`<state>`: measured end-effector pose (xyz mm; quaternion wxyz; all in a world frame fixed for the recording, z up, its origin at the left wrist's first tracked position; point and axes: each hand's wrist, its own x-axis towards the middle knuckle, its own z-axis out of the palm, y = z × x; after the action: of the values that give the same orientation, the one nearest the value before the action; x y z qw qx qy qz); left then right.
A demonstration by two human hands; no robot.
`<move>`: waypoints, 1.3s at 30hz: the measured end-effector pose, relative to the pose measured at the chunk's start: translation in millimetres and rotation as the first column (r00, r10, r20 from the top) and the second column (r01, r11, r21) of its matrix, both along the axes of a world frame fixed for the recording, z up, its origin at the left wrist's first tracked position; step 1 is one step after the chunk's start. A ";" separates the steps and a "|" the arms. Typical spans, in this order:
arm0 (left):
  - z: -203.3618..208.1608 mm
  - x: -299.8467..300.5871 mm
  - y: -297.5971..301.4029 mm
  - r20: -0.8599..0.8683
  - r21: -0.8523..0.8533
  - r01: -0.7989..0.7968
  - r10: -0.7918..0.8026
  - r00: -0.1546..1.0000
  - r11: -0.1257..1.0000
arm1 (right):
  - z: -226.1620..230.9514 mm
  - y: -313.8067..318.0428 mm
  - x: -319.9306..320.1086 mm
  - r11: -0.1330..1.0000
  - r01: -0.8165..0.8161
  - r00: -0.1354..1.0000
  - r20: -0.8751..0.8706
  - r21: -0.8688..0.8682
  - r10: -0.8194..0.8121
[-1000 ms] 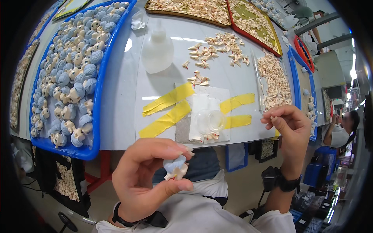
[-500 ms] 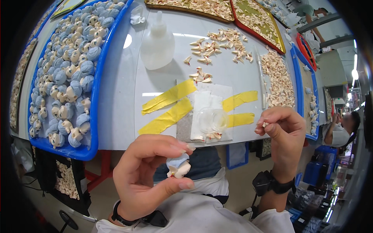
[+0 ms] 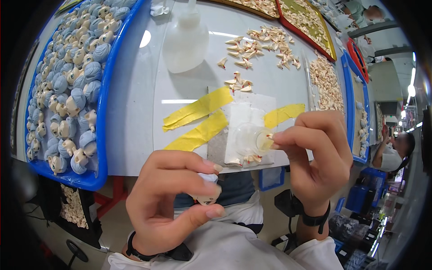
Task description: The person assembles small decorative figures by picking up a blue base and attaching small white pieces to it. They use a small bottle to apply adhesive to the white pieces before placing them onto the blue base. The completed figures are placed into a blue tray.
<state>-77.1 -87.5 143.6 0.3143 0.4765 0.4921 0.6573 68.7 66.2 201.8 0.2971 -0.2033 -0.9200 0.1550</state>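
Note:
My left hand [image 3: 173,202] pinches a small doll head [image 3: 208,196] with pale blue hair between thumb and fingers, just off the table's near edge. Part of the head is hidden behind the fingers. My right hand [image 3: 317,153] is closed on a tiny cream piece with a reddish tip [image 3: 269,136]. That piece is at the rim of a small clear cup [image 3: 247,138], which stands on a white pad [image 3: 234,150]. Just in front of the cup lie a few more cream pieces [image 3: 253,158].
Yellow tape strips [image 3: 198,108] cross the pad's sides. Behind stands a translucent squeeze bottle [image 3: 185,45]. Loose cream pieces [image 3: 265,42] lie scattered farther back. A blue tray [image 3: 101,130] of doll heads fills the left. At far right sits another person [image 3: 390,155].
My right hand has moved left with the cream piece, up to the clear cup. My left hand has turned the doll head, so its face now shows more. The view has shifted slightly.

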 end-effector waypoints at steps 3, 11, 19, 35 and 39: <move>5.0 9.6 1.8 0.231 -0.043 -0.036 0.045 0.972 0.998 | 5.4 0.9 0.4 0.991 -0.039 0.997 0.069 0.131 0.030; -2.7 -4.5 1.0 -0.070 0.020 0.091 -0.090 0.993 0.996 | 0.4 4.5 -1.9 0.967 -0.036 0.999 0.048 0.252 0.025; 17.1 23.8 3.0 0.431 -0.104 -0.046 0.087 0.898 0.993 | 2.3 -5.4 -2.8 0.985 -0.042 0.999 0.028 0.165 0.038; 11.1 29.7 -0.1 0.375 0.028 -0.025 0.013 0.927 0.999 | 1.7 -44.7 8.0 0.949 -0.158 0.968 -0.232 -0.274 0.094; 13.8 33.7 -4.0 0.370 -0.036 -0.089 0.096 0.924 0.995 | 6.4 -41.8 9.6 0.975 -0.165 0.976 -0.164 -0.145 0.141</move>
<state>-43.3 -91.5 157.3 0.3747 0.3170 0.4516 0.7451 78.2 24.5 208.1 0.3367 -0.1420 -0.8923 0.2650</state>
